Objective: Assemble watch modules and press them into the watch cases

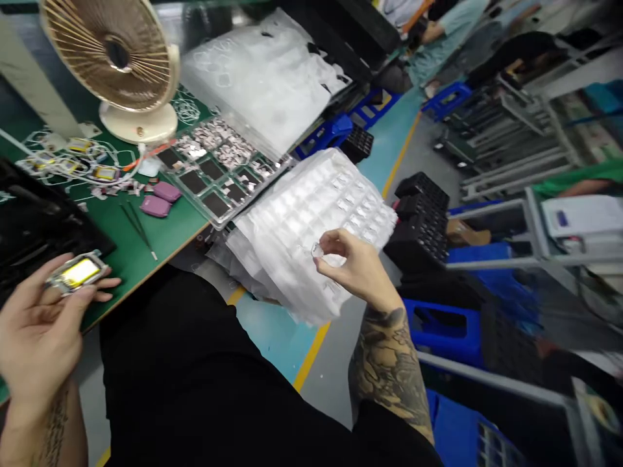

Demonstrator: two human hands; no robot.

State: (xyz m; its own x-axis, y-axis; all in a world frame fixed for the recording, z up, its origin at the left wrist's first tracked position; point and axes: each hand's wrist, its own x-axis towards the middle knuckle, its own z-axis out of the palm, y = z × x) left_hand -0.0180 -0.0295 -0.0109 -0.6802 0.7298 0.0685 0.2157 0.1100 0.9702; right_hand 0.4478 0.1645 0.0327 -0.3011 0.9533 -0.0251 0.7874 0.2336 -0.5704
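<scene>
At the left, my left hand [46,324] is closed around the edges of a small device with a bright yellow-and-white rectangular face [80,272], just over the bench edge. My right hand [353,266] pinches a tiny whitish piece [316,250] between thumb and forefinger; its kind is too small to make out. Beneath that hand lies a stack of white plastic trays [311,201] with rows of pockets. Tweezers [139,230] rest on the green bench [187,224], near two purple pouch-like pieces [160,200].
A cream fan [139,123] stands on the bench beside tangled white cables [68,162]. A clear compartment tray [221,224] of small parts overhangs the bench edge, with more white trays [263,71] behind. Blue stools [442,331] and black crates [421,220] stand right; a person in light blue [442,45] is beyond.
</scene>
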